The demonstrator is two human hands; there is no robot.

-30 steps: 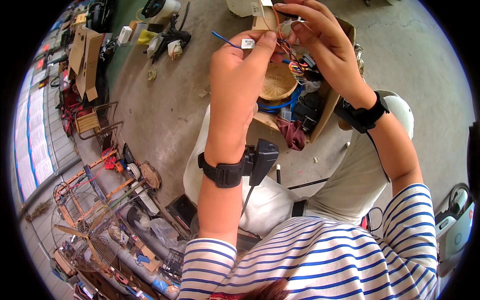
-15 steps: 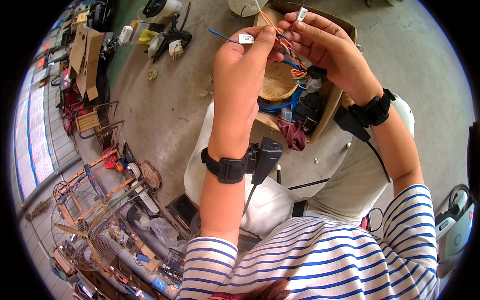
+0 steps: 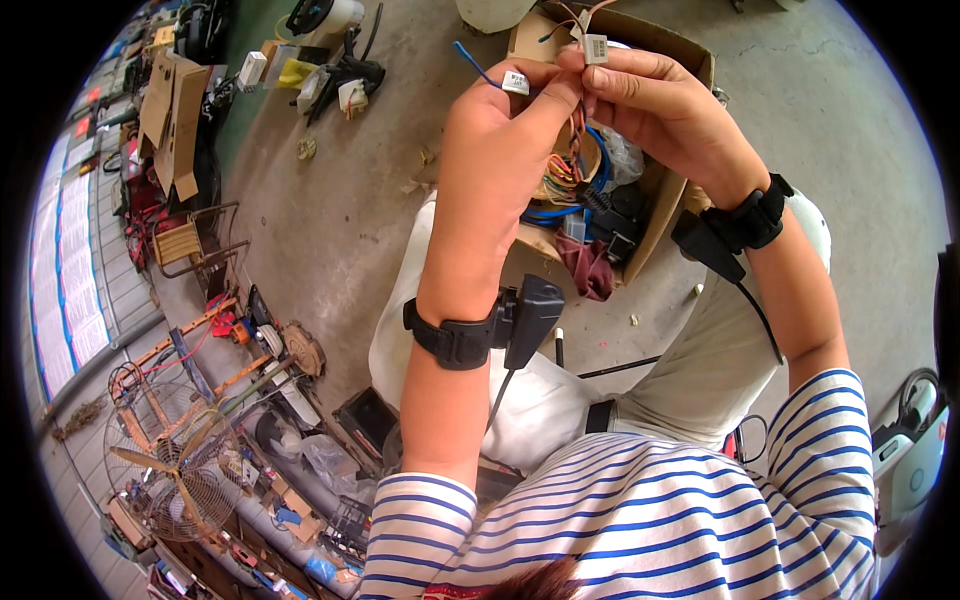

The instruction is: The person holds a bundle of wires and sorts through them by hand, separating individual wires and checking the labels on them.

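Note:
My left hand (image 3: 510,135) pinches a bundle of thin coloured wires (image 3: 576,130); a blue wire with a white tag (image 3: 515,82) sticks out from its fingers. My right hand (image 3: 665,115) is closed on the same wires, its fingertips close beside the left thumb, with another white tag (image 3: 595,48) just above them. The wires hang over an open cardboard box (image 3: 650,240) holding a woven basket, blue cable (image 3: 600,180), black devices (image 3: 615,225) and a maroon cloth (image 3: 585,265). Black straps with devices sit on both my wrists.
My knees in pale trousers (image 3: 690,340) flank the box. At the left lie flattened cardboard (image 3: 165,115), a wooden chair (image 3: 195,245), a wire-cage fan (image 3: 170,460) and assorted tools and parts. A white-and-grey appliance (image 3: 910,460) stands at the lower right, near a coiled hose.
My left hand has shifted right, toward my right hand, whose fingers have come lower and more together. The loose wire bundle now hangs lower over the basket, and the tagged ends have moved.

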